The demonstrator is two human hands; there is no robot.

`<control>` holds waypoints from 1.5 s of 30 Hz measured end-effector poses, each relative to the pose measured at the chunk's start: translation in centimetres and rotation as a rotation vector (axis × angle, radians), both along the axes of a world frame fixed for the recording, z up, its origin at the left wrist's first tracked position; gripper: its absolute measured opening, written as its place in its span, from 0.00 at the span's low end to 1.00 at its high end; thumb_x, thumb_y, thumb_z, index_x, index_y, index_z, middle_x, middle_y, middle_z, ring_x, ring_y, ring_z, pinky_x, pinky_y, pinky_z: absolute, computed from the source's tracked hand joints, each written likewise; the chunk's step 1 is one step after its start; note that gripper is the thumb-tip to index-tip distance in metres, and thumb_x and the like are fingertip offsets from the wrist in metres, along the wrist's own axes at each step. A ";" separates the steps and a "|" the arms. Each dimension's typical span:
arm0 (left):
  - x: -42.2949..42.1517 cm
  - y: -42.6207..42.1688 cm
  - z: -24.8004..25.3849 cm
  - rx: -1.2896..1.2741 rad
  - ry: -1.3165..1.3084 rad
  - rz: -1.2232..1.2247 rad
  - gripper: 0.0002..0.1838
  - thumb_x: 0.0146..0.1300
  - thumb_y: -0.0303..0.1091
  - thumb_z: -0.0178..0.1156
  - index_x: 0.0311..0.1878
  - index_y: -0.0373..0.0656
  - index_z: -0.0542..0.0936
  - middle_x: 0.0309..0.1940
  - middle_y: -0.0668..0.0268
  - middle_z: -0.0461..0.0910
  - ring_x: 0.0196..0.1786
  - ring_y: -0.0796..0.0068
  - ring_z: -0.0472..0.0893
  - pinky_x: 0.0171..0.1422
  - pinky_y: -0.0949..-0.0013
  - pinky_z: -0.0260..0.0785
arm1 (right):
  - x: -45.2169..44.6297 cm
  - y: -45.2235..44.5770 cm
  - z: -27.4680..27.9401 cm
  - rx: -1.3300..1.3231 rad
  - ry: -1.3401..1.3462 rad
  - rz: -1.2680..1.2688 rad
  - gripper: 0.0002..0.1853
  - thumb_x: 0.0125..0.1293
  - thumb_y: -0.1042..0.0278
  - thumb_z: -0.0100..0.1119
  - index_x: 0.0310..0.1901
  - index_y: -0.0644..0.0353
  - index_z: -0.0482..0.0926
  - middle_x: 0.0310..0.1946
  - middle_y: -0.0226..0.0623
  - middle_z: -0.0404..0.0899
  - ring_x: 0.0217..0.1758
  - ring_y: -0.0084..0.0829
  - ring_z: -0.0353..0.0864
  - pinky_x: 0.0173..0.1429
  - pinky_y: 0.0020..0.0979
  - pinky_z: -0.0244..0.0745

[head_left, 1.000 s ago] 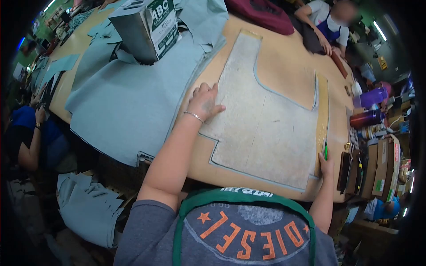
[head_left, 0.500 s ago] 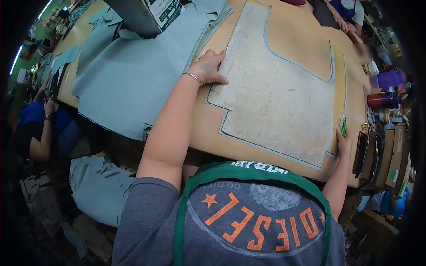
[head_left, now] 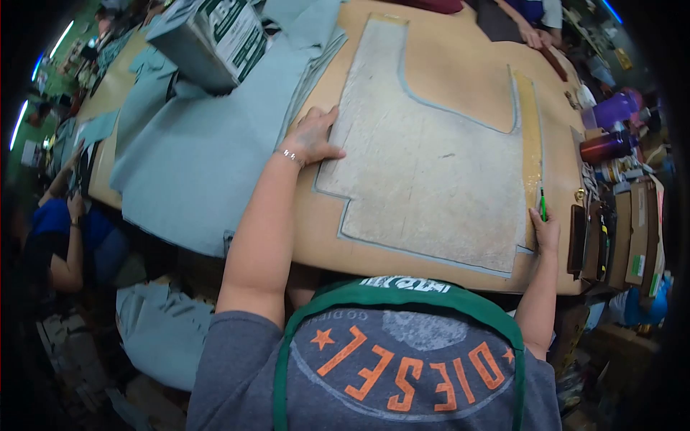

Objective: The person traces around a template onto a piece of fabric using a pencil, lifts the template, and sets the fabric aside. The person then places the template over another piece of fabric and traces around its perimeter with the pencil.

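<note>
A large whitish, worn pattern board (head_left: 431, 179) lies flat on the table, with a deep curved cutout at its upper right and a yellow strip (head_left: 530, 136) along its right side. Blue-grey sheet material (head_left: 425, 256) peeks out as a thin border under its edges. My left hand (head_left: 314, 136), thumb and fingers apart, presses on the board's left edge. At the lower right corner, my right hand (head_left: 546, 230) grips a green pen (head_left: 543, 205) pointing away from me, beside the yellow strip. The pen's lower part is hidden in the fingers.
Left of the board, stacked blue-grey sheets (head_left: 208, 158) carry a metal can (head_left: 194, 50). A purple cup (head_left: 611, 109), a dark red tumbler (head_left: 605, 147) and boxes (head_left: 636, 230) line the right side. Another person's hands (head_left: 535, 36) work at the far edge; someone else (head_left: 61, 223) sits left.
The camera view has tilted and shifted, so the board and table appear lower and further left. Both hands keep about the same places on the board, and the pen stays in my right hand.
</note>
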State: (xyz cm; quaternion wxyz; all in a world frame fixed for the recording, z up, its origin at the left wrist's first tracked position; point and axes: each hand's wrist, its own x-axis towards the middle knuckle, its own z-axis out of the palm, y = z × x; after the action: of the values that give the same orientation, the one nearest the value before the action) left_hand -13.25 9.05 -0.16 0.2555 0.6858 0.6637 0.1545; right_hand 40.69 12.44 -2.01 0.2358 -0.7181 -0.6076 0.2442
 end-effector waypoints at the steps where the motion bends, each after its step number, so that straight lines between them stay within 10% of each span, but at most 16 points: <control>1: 0.0 0.0 -0.1 0.001 -0.004 -0.006 0.50 0.35 0.39 0.71 0.63 0.34 0.57 0.43 0.56 0.65 0.46 0.63 0.69 0.54 0.73 0.61 | 0.0 0.0 0.0 0.023 -0.015 0.009 0.24 0.52 0.66 0.63 0.51 0.65 0.72 0.40 0.44 0.78 0.43 0.28 0.76 0.49 0.28 0.68; 45: 0.7 0.1 0.7 -0.115 -0.014 0.105 0.50 0.35 0.41 0.70 0.65 0.48 0.56 0.48 0.53 0.65 0.54 0.54 0.66 0.58 0.66 0.60 | 1.0 0.1 -1.6 0.060 0.113 0.019 0.21 0.57 0.74 0.56 0.53 0.70 0.68 0.43 0.42 0.75 0.46 0.30 0.73 0.51 0.28 0.66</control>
State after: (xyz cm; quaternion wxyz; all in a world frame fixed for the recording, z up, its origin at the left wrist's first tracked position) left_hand -12.59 9.11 0.55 0.2905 0.6330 0.7049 0.1342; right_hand 41.71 12.56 -3.59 0.2888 -0.6901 -0.6071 0.2680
